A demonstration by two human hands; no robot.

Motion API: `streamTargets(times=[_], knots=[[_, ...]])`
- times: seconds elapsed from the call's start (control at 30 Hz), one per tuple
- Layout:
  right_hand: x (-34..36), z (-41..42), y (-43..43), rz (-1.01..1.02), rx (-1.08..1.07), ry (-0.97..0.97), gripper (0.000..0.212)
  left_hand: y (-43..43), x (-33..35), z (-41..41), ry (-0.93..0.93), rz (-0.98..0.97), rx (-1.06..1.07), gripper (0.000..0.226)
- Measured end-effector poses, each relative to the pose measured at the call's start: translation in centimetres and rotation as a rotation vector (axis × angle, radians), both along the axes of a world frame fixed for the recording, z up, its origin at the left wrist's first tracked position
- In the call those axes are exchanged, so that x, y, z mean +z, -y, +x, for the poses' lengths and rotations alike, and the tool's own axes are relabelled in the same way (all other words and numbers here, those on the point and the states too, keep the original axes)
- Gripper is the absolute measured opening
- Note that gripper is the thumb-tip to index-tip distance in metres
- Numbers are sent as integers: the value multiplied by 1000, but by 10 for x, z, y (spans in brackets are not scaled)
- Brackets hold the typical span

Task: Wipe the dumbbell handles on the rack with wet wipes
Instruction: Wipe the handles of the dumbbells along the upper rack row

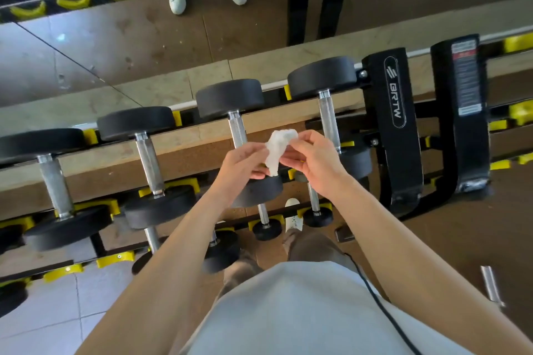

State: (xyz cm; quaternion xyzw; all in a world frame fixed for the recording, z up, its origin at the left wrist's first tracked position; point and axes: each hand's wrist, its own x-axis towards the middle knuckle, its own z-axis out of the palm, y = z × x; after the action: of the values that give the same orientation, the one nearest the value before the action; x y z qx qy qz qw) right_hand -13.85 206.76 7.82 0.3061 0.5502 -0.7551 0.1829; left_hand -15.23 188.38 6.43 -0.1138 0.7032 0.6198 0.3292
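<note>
A crumpled white wet wipe [278, 147] is held between my left hand [243, 166] and my right hand [313, 157], just above the rack. Both hands pinch the wipe and hover over the third dumbbell's knurled steel handle [238, 130], not touching it. Several black dumbbells lie across the top tier of the rack [392, 112], with handles at the far left [54, 184], the left of centre [150, 164] and the right [328, 121]. The right handle passes behind my right hand.
A lower tier holds smaller dumbbells [266, 225] in yellow cradles [115, 259]. A mirror [115, 46] runs along the wall behind the rack. My white shoe [294, 215] stands below. A loose metal bar [491, 285] lies on the floor at the right.
</note>
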Motion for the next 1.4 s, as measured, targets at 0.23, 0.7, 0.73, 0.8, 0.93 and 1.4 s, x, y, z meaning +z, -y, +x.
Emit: streamTargets(times=[0.23, 0.7, 0.73, 0.8, 0.93, 1.4], knots=[[-8, 18, -45, 723, 381, -403, 13, -74, 6, -6, 55, 74, 87, 26], [-67, -5, -111, 952, 257, -47, 49, -157, -34, -53, 11, -229, 418, 6], [-67, -9, -113, 920, 241, -28, 48, -164, -38, -55, -11, -265, 400, 10], [-65, -15, -114, 916, 234, -7, 45, -173, -41, -60, -32, -327, 351, 13], [-62, -11, -112, 934, 166, 3, 31, -174, -44, -53, -39, -402, 223, 7], [-59, -8, -105, 1059, 69, -1, 20, -181, -31, -60, -562, -415, -18, 12]])
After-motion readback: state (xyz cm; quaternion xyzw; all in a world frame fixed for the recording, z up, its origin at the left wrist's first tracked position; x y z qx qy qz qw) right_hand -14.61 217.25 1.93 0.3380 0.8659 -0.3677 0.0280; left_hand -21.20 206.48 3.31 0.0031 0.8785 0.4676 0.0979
